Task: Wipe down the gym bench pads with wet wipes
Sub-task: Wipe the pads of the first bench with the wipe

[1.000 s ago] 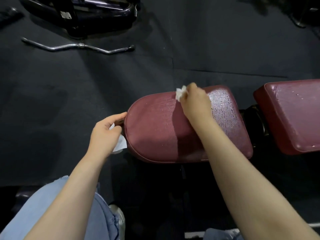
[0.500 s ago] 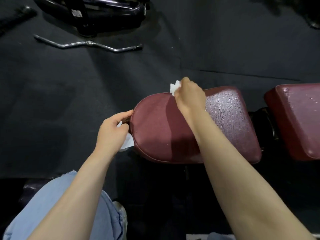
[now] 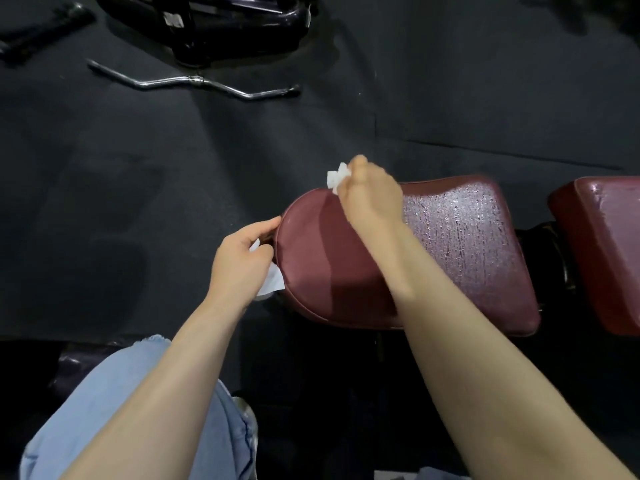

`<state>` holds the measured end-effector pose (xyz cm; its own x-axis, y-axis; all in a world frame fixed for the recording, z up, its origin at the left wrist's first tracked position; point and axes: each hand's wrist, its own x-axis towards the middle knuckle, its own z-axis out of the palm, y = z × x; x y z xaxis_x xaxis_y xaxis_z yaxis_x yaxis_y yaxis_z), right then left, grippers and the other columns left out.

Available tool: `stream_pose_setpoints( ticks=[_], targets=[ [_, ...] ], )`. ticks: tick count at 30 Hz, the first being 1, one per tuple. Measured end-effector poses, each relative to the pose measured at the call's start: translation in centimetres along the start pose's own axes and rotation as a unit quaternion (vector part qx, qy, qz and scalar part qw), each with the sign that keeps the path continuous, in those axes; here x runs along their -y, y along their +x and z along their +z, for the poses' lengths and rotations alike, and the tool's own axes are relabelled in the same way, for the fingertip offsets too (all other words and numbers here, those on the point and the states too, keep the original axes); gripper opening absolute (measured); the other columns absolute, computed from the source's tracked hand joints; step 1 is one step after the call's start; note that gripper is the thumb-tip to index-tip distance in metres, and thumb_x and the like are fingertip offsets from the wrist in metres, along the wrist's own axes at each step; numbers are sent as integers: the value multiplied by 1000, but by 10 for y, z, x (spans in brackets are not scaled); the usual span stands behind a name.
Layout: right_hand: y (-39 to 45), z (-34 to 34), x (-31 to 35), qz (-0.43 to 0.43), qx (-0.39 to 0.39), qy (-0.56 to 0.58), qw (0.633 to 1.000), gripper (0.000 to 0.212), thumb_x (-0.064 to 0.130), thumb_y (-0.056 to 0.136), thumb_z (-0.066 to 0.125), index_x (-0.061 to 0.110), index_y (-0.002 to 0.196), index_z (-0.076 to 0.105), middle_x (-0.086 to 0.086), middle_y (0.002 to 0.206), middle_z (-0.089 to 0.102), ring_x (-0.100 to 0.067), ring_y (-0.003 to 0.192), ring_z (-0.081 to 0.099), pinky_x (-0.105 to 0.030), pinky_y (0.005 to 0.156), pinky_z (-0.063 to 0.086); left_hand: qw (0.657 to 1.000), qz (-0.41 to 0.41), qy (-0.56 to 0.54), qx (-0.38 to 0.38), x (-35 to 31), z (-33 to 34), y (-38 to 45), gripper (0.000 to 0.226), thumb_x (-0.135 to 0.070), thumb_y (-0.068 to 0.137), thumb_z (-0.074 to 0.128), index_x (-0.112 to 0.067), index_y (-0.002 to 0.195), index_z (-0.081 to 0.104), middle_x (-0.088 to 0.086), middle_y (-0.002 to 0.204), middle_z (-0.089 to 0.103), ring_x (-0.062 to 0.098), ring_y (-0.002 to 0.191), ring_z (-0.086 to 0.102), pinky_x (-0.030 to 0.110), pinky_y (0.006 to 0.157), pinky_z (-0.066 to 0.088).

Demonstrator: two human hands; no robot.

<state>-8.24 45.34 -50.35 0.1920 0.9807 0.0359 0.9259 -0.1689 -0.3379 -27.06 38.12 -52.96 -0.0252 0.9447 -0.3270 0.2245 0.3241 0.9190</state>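
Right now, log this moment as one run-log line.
right hand: wiping with wet wipe at seat pad far edge | left hand: holds second wipe at pad's rounded end | back pad: apart, untouched

Scene dim overall; dark floor (image 3: pixel 173 202) soaks up most light and shows little texture. Skin tones and the maroon seat pad (image 3: pixel 311 265) are the brightest areas. Wet right half of the pad glints with many small specular streaks; second pad (image 3: pixel 602 244) at right edge shows similar sheen. Right forearm casts a soft-edged shadow band across the pad's left half. White wipe (image 3: pixel 336 177) at the right hand (image 3: pixel 372 199) is near overexposed, detail washed out, edges slightly smeared. Chrome bar (image 3: pixel 194 81) carries thin highlights. Wide-angle distortion: forearms balloon toward the bottom corners. Top corners fall to near black.
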Motion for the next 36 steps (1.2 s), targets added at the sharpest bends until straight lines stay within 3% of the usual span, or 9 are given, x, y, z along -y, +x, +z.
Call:
stream_pose_setpoints(
  ticks=[4, 8, 11, 14, 18, 22, 26, 30, 36],
  targets=[
    [-78, 4, -4, -64, -18, -57, 996, 19, 26, 92, 47, 11, 97, 56, -9, 83, 66, -31, 73, 64, -34, 56, 41, 1000, -6, -2, 8, 1, -2, 1, 63, 8, 79, 41, -34, 113, 73, -22, 111, 71, -3, 113, 61, 33, 108, 44],
    [-153, 1, -6, -153, 0, -40, 987, 8, 21, 77, 64, 15, 77, 59, 0, 57, 58, -23, 47, 59, -26, 37, 36, 1000, 2, -6, 5, -4, -5, 5, 64, 10, 78, 39, -37, 103, 75, -20, 106, 73, -1, 109, 64, 35, 105, 47],
    [-75, -2, 6, -120, 8, -93, 988, 22, 25, 96, 41, 9, 98, 57, -8, 84, 67, -29, 74, 67, -32, 55, 43, 1000, -1, -5, 4, -6, -4, 4, 64, 9, 79, 40, -40, 101, 75, -21, 105, 73, -1, 109, 63, 34, 105, 47],
    [-4, 8, 22, -68, 26, -103, 992, 20, 18, 98, 41, 7, 112, 50, -12, 107, 64, -33, 97, 63, -33, 66, 32, 1000, 0, -6, 5, -5, -4, 0, 66, 7, 79, 41, -48, 97, 73, -24, 107, 71, -3, 111, 62, 33, 106, 46],
    [-60, 7, 21, -110, 35, -100, 988, 18, 21, 97, 44, 9, 107, 53, -10, 95, 65, -33, 84, 65, -33, 60, 33, 1000, -18, -11, 10, -2, -4, 0, 60, 7, 81, 43, -33, 116, 70, -19, 115, 70, -4, 113, 60, 30, 107, 45],
    [-153, 1, 7, -206, 34, -48, 977, 7, 14, 78, 67, 14, 79, 60, 0, 61, 56, -23, 51, 58, -29, 43, 37, 999, -13, 44, 2, -1, -8, 7, 50, 2, 84, 45, -27, 118, 67, -19, 113, 68, -4, 111, 60, 25, 101, 47],
    [-64, 6, 22, -168, 69, -89, 979, 20, 26, 100, 41, 11, 104, 53, -9, 97, 66, -32, 87, 65, -37, 64, 43, 994, -29, 103, -18, -4, -6, 8, 44, -3, 86, 45, -32, 109, 69, -22, 106, 68, -1, 106, 58, 11, 78, 40],
    [-5, 16, 51, -121, 51, -109, 985, 18, 17, 96, 47, 8, 111, 50, -11, 109, 64, -33, 100, 63, -36, 71, 44, 996, -36, 85, -15, -2, -5, 7, 47, -3, 82, 43, -36, 101, 72, -22, 102, 71, 4, 108, 62, 25, 87, 50],
    [-119, 5, 31, -268, 50, -67, 960, 7, 13, 85, 55, 14, 83, 61, 1, 60, 53, -21, 48, 54, -28, 43, 24, 993, -78, 88, -10, 9, -22, 13, 43, -10, 76, 44, -37, 87, 76, -12, 101, 73, 13, 100, 67, 40, 95, 53]
  ],
)
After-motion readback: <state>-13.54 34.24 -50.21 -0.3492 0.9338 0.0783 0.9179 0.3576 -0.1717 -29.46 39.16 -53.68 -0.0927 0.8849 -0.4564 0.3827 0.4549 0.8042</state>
